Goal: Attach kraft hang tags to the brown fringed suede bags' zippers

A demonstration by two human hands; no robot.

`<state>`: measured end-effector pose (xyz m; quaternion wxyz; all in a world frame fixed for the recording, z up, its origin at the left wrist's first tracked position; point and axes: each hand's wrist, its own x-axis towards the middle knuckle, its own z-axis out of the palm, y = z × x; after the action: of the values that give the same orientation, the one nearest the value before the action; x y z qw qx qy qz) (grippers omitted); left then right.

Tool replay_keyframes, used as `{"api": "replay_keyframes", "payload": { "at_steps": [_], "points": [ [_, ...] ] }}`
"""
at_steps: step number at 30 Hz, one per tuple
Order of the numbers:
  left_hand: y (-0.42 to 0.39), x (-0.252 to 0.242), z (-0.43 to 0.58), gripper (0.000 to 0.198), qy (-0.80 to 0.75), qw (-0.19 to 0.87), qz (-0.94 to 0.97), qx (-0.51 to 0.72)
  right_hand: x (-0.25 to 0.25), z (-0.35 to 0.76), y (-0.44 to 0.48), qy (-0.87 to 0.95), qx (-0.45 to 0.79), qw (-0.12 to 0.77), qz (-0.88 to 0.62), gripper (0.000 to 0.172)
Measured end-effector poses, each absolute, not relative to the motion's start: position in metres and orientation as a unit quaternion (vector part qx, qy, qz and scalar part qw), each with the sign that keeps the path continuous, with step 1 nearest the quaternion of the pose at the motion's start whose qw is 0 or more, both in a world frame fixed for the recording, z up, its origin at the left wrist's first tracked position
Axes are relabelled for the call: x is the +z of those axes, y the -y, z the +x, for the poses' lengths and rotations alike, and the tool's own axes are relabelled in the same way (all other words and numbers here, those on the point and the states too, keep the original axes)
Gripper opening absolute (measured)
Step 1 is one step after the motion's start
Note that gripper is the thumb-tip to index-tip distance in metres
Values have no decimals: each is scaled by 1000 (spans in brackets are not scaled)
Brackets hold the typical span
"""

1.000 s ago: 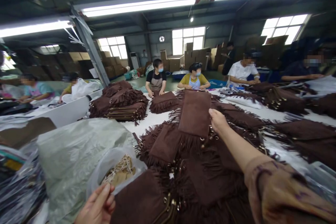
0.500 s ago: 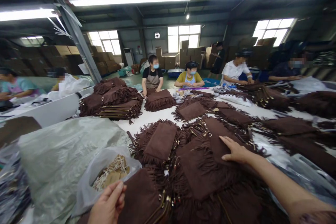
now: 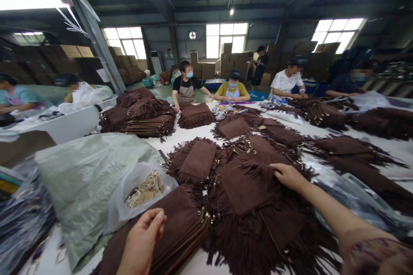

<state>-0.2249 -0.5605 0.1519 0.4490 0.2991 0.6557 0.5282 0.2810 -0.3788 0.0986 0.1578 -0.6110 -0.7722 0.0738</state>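
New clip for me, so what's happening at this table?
A person's right hand is at the fringed edge of a brown pouch among others; its grip is unclear. The left hand, thumb against fingers, is by a stack of zipped pouches, near a plastic bag of stringed tags. Across the table, co-workers are near more brown pouches.

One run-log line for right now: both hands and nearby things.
right hand: at edge of fringed brown pouch | left hand: curled, near zippered pouch stack | nearby: plastic bag holding string tags
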Motion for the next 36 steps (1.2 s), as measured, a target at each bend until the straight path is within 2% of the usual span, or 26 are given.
{"api": "replay_keyframes", "payload": {
  "at_steps": [5,8,10,13,16,18,21,24,27,31,36],
  "points": [
    [570,157,-224,47,-649,451,312,527,166,256,383,765,-8,243,-596,41],
    [577,172,-215,47,-637,483,330,502,212,196,408,838,-20,290,-461,37],
    [581,179,-207,52,-582,550,313,510,226,141,436,884,-18,300,-359,37],
    [580,176,-202,61,-477,638,258,546,212,58,490,934,9,277,-227,40],
    [580,155,-216,55,-532,566,216,591,172,3,544,960,99,234,-118,38],
    [589,141,-231,51,-594,505,183,599,145,-9,563,959,167,209,-95,34],
    [612,128,-250,48,-637,466,185,586,110,6,556,933,209,230,-182,31],
    [630,126,-257,47,-656,438,214,577,84,39,517,868,205,255,-374,30],
    [637,131,-254,49,-660,438,203,576,67,56,477,795,243,197,-520,40],
    [641,143,-244,45,-657,458,229,554,55,42,449,766,310,155,-542,48],
    [667,147,-240,46,-643,502,216,536,65,23,433,744,396,167,-512,32]
  ]
}}
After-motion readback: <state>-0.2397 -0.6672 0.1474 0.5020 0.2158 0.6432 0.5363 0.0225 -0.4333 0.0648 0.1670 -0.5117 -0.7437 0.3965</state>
